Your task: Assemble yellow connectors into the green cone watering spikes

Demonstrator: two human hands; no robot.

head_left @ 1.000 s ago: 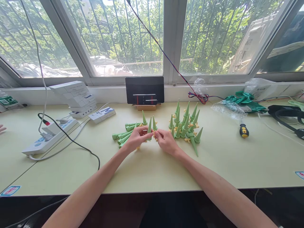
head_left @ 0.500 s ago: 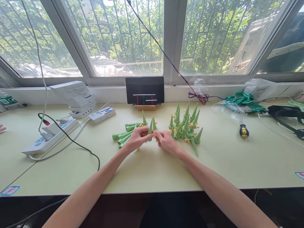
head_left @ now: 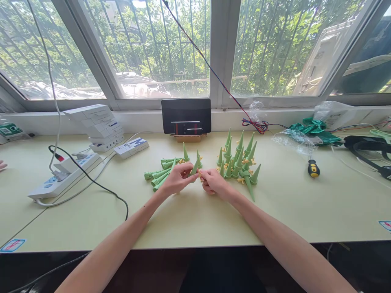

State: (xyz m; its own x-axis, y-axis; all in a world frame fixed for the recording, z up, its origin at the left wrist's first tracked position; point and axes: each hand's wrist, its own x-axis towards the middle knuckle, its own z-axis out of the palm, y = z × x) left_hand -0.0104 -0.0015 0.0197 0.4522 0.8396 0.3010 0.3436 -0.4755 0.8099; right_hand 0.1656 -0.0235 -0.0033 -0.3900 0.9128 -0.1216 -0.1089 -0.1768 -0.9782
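Observation:
My left hand (head_left: 176,182) is closed around a green plastic cone (head_left: 194,167) whose tip points up and to the right. My right hand (head_left: 214,182) pinches a small yellow piece (head_left: 200,174) at the base of that cone. Both hands meet at the middle of the pale green table (head_left: 195,219). Left of them lies a pile of green cones on their sides (head_left: 159,173). To the right stands a cluster of upright green cones with yellow pieces (head_left: 238,158).
A dark tablet (head_left: 186,116) leans against the window sill behind the cones. At the left are a white power strip (head_left: 65,171) with a black cable and stacked white boxes (head_left: 97,126). A screwdriver (head_left: 313,167), plastic bags and black cables lie at the right.
The cone in my left hand has tilted from nearly upright towards the right. My right hand has shifted slightly lower and closer to it.

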